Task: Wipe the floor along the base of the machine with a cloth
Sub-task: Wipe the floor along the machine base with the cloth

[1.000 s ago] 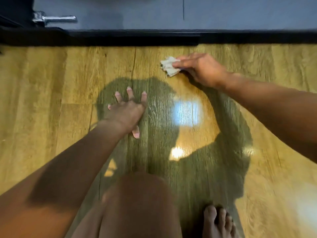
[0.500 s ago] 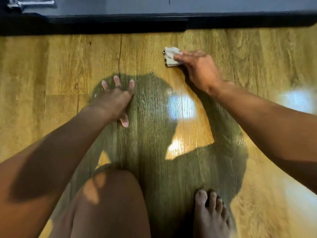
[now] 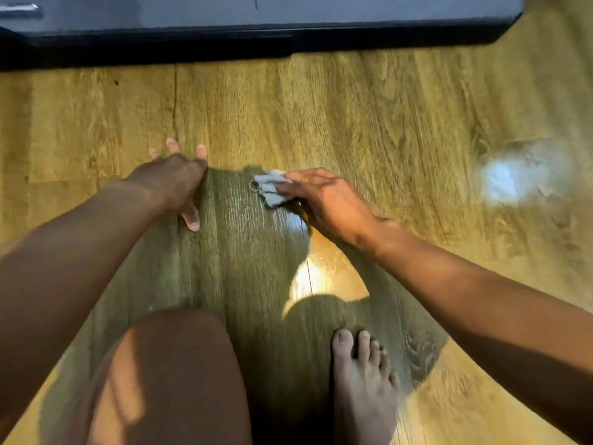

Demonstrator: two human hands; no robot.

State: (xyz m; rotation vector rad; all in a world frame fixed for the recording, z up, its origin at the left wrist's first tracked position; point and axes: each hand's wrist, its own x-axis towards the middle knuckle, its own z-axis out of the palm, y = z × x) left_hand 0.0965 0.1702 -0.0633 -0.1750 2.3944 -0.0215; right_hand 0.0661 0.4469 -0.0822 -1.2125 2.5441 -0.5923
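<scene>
– Cloth [image 3: 271,187], head view: where's it at?
– On the wood floor [image 3: 401,117], approx. mid-floor, inside the person's shadow. Small, pale, crumpled. Well apart from the machine base [image 3: 256,43], a dark strip along the far edge of the floor.
– Who's got it?
– Right hand [image 3: 333,203]. Fingers straight, laid flat over the cloth's right part, pressing it onto the boards. No curl round it that I can see, so the grip's wide, not clamped. Thumb's hidden, can't tell what it does.
– Left hand?
– Left hand [image 3: 173,181] lies flat on the floor just left of the cloth, not touching it. Fingers spread, thumb out toward the near edge, grip wide, holding nothing. Bare strip of floor betw. the two hands.
– Rest of the pic?
– Bare knee [image 3: 173,364] at the near edge, left of centre. Bare foot [image 3: 362,380] to its right, sole on the floor, toes pointing at the machine. Bright glare patch [image 3: 510,178] on the floor toward the right edge. Machine base ends in a rounded corner near the far right corner. Blurred metal part [image 3: 19,9] at the far left corner, can't tell what it is.
</scene>
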